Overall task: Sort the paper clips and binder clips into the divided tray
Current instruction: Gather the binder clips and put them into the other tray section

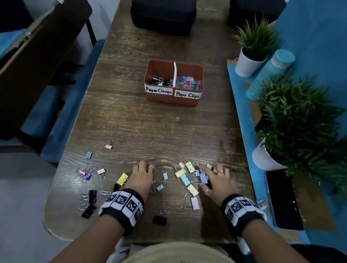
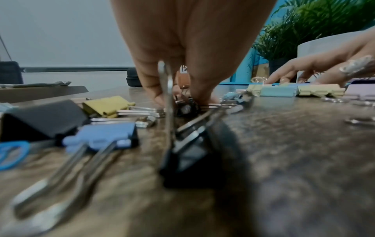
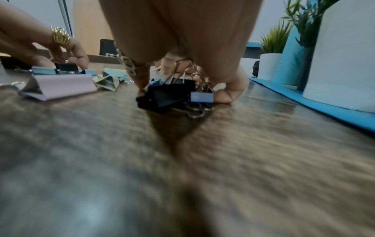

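The brown divided tray (image 1: 201, 76) stands mid-table: black binder clips left over "Paper Clamps", coloured paper clips right over "Paper Clips". Near the front edge, my left hand (image 1: 144, 166) curls down, thumb and fingertips pinching a small black binder clip (image 2: 185, 106). My right hand (image 1: 205, 175) grips a bundle of black and blue binder clips (image 3: 172, 94) beside a pastel pile (image 1: 186, 176). Loose binder clips lie around: yellow (image 1: 122, 178), blue (image 1: 160, 187), black (image 1: 159, 220), pink (image 1: 194, 203). A white paper clip (image 1: 105, 192) lies near my left wrist.
Two black cases (image 1: 163, 9) sit at the table's far end. Along the right edge stand potted plants (image 1: 254, 46), a teal bottle (image 1: 271, 74) and a dark phone (image 1: 282, 200) on a blue mat. A chair (image 1: 36, 60) stands left of the table.
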`<state>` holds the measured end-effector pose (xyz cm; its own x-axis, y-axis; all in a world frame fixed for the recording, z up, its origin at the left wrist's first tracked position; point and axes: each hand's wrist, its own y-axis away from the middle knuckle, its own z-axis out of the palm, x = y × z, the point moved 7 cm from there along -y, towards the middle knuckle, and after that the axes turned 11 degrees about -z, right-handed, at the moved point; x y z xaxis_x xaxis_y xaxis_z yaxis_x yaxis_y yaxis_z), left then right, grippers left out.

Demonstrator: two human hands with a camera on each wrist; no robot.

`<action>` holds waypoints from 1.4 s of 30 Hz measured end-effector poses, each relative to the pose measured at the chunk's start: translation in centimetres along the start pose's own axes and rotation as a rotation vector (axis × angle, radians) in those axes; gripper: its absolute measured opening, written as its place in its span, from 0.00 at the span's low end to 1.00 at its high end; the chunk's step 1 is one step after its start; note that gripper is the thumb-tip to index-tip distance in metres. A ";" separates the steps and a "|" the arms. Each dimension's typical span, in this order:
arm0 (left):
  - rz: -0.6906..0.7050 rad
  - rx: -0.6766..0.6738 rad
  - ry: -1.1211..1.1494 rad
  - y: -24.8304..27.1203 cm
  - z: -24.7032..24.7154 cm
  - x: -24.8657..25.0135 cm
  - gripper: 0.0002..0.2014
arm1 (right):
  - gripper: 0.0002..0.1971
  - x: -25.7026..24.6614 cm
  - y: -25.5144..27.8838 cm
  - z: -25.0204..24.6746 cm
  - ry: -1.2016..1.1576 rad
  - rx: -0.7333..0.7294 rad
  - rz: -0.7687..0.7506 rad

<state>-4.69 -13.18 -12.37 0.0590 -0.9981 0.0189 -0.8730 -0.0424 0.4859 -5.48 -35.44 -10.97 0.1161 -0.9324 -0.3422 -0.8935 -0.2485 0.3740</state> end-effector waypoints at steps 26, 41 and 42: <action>-0.056 -0.113 0.061 -3.8 -0.8 0.1 0.13 | 0.10 -3.9 -7.5 -11.6 -0.401 0.314 -0.062; -0.211 0.309 0.547 -16.7 -26.5 -0.1 0.17 | 0.21 -11.6 -25.1 -18.8 -0.455 0.353 -0.232; -0.208 0.307 0.530 -17.9 -27.0 0.3 0.17 | 0.20 -11.1 -24.7 -18.8 -0.446 0.372 -0.233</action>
<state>24.03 -11.50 2.50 0.4043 -0.8133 0.4184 -0.9117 -0.3218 0.2556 23.47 -23.95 -0.17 0.2058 -0.6457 -0.7354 -0.9671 -0.2491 -0.0519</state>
